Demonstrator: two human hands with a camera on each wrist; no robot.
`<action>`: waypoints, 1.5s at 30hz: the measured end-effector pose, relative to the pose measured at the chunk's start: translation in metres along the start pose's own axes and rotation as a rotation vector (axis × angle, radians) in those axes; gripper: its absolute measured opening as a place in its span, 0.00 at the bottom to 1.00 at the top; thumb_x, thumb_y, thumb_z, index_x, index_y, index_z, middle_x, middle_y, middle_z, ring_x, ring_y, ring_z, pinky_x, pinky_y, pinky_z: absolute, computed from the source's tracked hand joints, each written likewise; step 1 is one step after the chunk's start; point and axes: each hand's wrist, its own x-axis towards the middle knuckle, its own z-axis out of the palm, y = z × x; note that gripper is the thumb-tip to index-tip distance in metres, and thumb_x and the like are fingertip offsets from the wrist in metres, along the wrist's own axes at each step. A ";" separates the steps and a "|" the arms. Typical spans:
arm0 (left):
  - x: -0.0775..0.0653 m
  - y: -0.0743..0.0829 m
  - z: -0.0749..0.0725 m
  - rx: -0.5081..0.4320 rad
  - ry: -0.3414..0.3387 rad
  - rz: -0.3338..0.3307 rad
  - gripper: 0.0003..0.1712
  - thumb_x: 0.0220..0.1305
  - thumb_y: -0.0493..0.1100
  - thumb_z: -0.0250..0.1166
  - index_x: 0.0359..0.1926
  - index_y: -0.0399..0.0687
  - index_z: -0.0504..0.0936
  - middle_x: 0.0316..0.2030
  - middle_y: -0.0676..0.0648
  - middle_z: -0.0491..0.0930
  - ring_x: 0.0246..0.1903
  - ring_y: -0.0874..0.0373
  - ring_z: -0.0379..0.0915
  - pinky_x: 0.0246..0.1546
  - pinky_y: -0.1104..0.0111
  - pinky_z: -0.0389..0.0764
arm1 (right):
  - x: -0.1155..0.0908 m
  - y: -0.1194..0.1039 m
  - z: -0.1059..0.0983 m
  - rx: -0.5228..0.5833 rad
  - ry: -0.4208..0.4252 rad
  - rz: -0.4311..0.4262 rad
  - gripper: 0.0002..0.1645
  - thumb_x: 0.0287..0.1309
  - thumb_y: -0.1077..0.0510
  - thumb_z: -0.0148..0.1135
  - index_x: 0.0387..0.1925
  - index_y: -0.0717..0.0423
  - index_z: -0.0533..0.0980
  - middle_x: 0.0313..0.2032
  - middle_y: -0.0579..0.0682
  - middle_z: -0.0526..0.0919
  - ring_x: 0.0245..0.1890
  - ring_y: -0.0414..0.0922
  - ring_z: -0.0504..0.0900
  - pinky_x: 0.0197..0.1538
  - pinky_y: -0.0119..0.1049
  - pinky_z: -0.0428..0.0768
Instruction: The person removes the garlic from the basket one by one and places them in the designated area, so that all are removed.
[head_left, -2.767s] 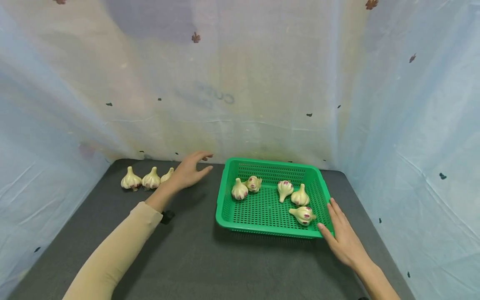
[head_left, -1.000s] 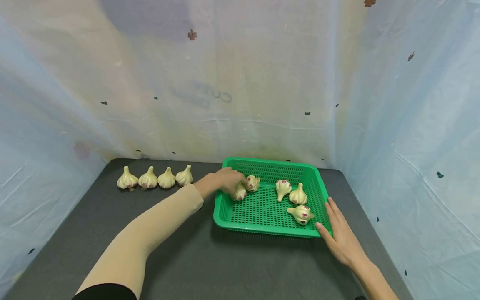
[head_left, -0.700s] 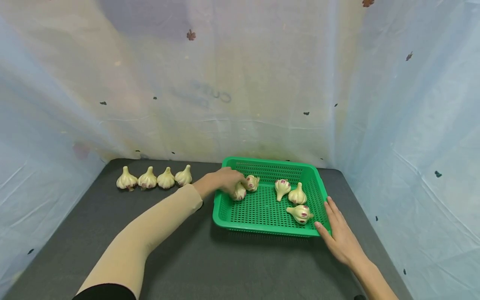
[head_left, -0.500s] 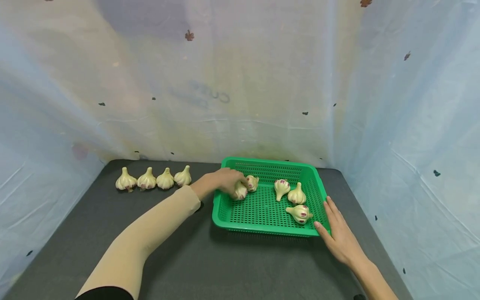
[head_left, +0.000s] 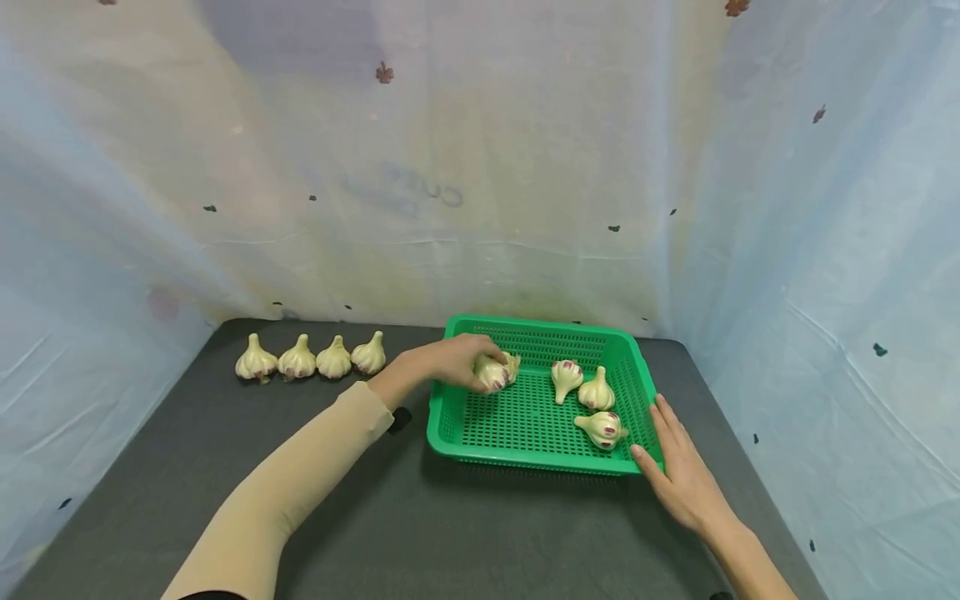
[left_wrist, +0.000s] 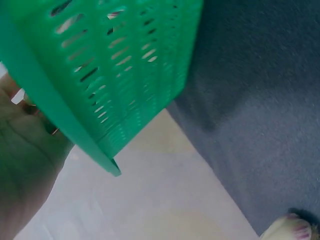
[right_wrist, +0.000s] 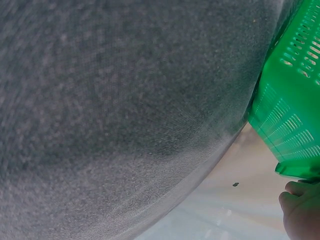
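Observation:
Over the left end of a green plastic basket (head_left: 525, 463), my left hand (head_left: 459, 362) grips a garlic bulb (head_left: 491, 375) between thumb and fingers. Just behind that bulb, a second garlic bulb (head_left: 512, 367) is partly covered. Three more bulbs, such as the one lying on its side (head_left: 602, 429), are in the basket's right half. My right hand (head_left: 686, 482) rests with straight fingers against the basket's right rim. In the left wrist view the basket wall (left_wrist: 115, 65) hides most of the left fingers.
Garlic bulbs stand in a row on the dark table (head_left: 420, 533) at the back left, the rightmost bulb (head_left: 368, 354) nearest the basket. Pale plastic sheeting (head_left: 525, 150) encloses the back and sides.
My left hand came from beside the row into the basket and took hold of a garlic bulb. In the last half second, it lifted slightly with the bulb. My right hand stayed on the rim.

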 end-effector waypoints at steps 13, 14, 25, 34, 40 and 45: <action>-0.025 -0.001 -0.005 -0.181 0.176 0.039 0.32 0.67 0.48 0.74 0.69 0.48 0.77 0.65 0.45 0.74 0.50 0.54 0.74 0.45 0.62 0.80 | 0.002 0.001 -0.001 0.005 -0.009 0.007 0.45 0.79 0.48 0.53 0.82 0.65 0.47 0.83 0.59 0.40 0.79 0.70 0.46 0.67 0.76 0.56; -0.027 -0.001 -0.005 -0.185 0.194 0.040 0.32 0.67 0.48 0.74 0.69 0.48 0.77 0.65 0.45 0.74 0.51 0.54 0.74 0.45 0.62 0.81 | 0.002 0.001 -0.001 0.007 -0.012 0.009 0.45 0.79 0.47 0.53 0.82 0.65 0.47 0.83 0.59 0.39 0.79 0.70 0.46 0.67 0.76 0.56; -0.059 -0.006 -0.012 -0.332 0.364 -0.009 0.37 0.66 0.45 0.75 0.73 0.48 0.72 0.66 0.45 0.74 0.51 0.53 0.77 0.55 0.50 0.81 | 0.002 0.003 0.001 0.005 -0.005 0.004 0.45 0.78 0.49 0.55 0.82 0.65 0.47 0.83 0.59 0.40 0.79 0.70 0.47 0.66 0.76 0.57; -0.090 -0.024 -0.013 -0.338 0.492 -0.078 0.46 0.64 0.46 0.76 0.78 0.50 0.64 0.69 0.43 0.73 0.53 0.49 0.77 0.53 0.46 0.81 | 0.002 0.002 0.001 0.014 -0.003 -0.006 0.45 0.79 0.48 0.54 0.82 0.65 0.47 0.83 0.59 0.40 0.79 0.70 0.47 0.66 0.76 0.57; -0.115 -0.033 -0.014 -0.326 0.525 -0.163 0.46 0.64 0.48 0.77 0.77 0.48 0.64 0.66 0.43 0.75 0.53 0.47 0.77 0.50 0.50 0.81 | 0.001 0.002 0.001 0.020 -0.008 -0.004 0.45 0.80 0.47 0.52 0.82 0.65 0.47 0.83 0.59 0.40 0.79 0.70 0.46 0.65 0.77 0.58; -0.137 -0.042 -0.015 -0.313 0.542 -0.231 0.43 0.63 0.51 0.77 0.75 0.51 0.67 0.62 0.44 0.76 0.54 0.45 0.76 0.48 0.53 0.80 | 0.001 0.002 0.000 0.027 -0.004 -0.010 0.45 0.79 0.48 0.53 0.82 0.66 0.47 0.83 0.60 0.40 0.78 0.70 0.46 0.65 0.77 0.58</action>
